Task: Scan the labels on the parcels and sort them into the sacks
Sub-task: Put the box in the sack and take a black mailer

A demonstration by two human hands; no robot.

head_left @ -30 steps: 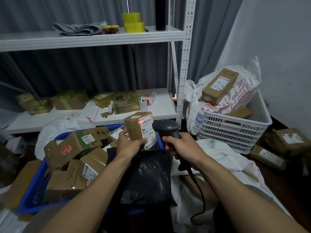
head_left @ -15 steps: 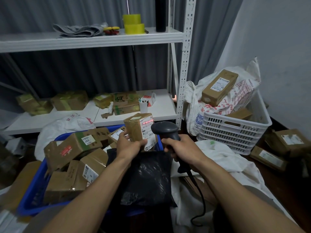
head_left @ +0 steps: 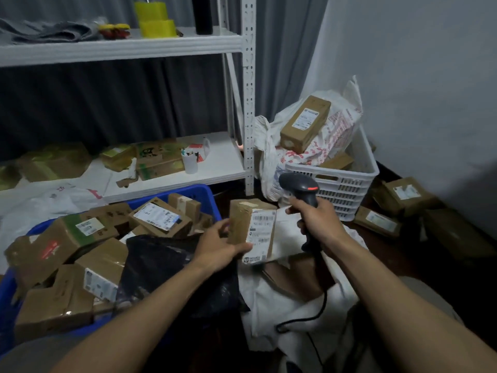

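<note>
My left hand [head_left: 219, 244] grips a small brown parcel [head_left: 252, 228] with a white barcode label facing me, held over the open white sack [head_left: 290, 297] in front of me. My right hand [head_left: 317, 222] grips the handle of a black barcode scanner [head_left: 301, 188], raised to the right of the parcel, its cable hanging down. A blue crate [head_left: 199, 193] on the left holds several brown parcels and a black plastic bag [head_left: 166, 267]. A second white sack [head_left: 338, 130] sits in a white basket at the back right with a long parcel [head_left: 305, 123] on top.
A white basket [head_left: 347, 184] stands against the right wall. Loose parcels [head_left: 403, 195] lie on the dark floor to the right. A white metal shelf [head_left: 217, 162] behind carries boxes and a cup; its post [head_left: 248, 103] rises beside the basket. Yellow tape rolls [head_left: 153, 20] sit on the top shelf.
My left hand has carried the parcel rightward and down from above the crate to over the white sack. The scanner has swung right and no red beam falls on the label.
</note>
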